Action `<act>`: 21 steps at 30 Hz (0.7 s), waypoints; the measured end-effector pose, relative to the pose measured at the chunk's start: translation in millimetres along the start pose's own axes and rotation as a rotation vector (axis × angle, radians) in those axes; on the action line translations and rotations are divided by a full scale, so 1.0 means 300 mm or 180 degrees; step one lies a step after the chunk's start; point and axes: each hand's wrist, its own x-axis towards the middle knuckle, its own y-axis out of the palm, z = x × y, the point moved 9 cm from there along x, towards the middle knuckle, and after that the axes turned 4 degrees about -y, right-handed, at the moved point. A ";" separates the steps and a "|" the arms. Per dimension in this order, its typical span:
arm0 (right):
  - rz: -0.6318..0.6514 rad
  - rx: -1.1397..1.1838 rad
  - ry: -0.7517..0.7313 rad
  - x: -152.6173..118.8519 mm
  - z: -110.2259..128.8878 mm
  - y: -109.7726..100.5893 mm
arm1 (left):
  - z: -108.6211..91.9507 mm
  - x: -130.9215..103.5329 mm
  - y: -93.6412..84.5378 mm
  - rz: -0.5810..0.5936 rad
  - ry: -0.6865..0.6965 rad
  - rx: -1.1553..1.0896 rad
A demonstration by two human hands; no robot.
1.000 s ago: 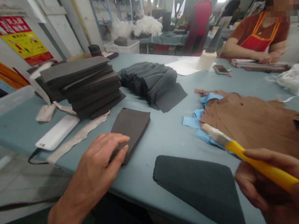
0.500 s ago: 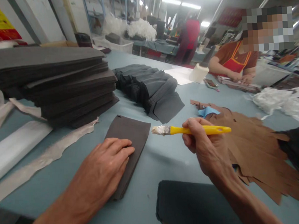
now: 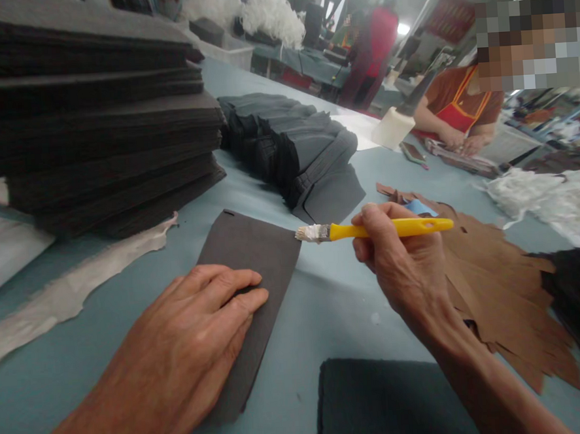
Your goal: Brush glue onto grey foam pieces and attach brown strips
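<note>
My left hand [image 3: 212, 320] lies flat, palm down, on a dark grey folded piece [image 3: 252, 245] on the table, fingers stretched toward its right edge. In my right hand [image 3: 400, 249] is a yellow-handled brush [image 3: 389, 228], gripped between thumb and fingers. Its bristles carry white paste and point left, at the upper right corner of the grey piece; whether they touch it I cannot tell. A dark padded block [image 3: 384, 401] sits nearer, below my right hand.
Tall stacks of dark pieces [image 3: 102, 124] stand at the left, beside a pale fabric strip [image 3: 87, 275]. Grey pieces [image 3: 300, 144] lie fanned behind. Brown pieces [image 3: 500, 283] spread at the right. Across the table [image 3: 345, 312] a person in a red apron [image 3: 460, 111] works.
The view has shifted closer and tilted. The brush tip now appears right by the grey piece's corner, where a gap showed before. My left hand still rests on the piece.
</note>
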 end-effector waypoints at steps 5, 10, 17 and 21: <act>0.0012 0.0028 0.0088 -0.017 0.001 0.002 | 0.005 0.005 -0.006 0.0077 0.0051 -0.0052; 0.0116 -0.0031 0.0042 -0.055 0.044 0.011 | 0.007 0.005 0.007 0.0189 0.0025 -0.0040; 0.0216 -0.0210 -0.0018 -0.122 0.092 0.019 | 0.013 0.005 0.006 0.0200 0.0055 -0.0100; 0.0197 -0.0287 0.0040 -0.175 0.102 0.016 | 0.017 0.003 0.005 0.0143 0.0057 -0.0169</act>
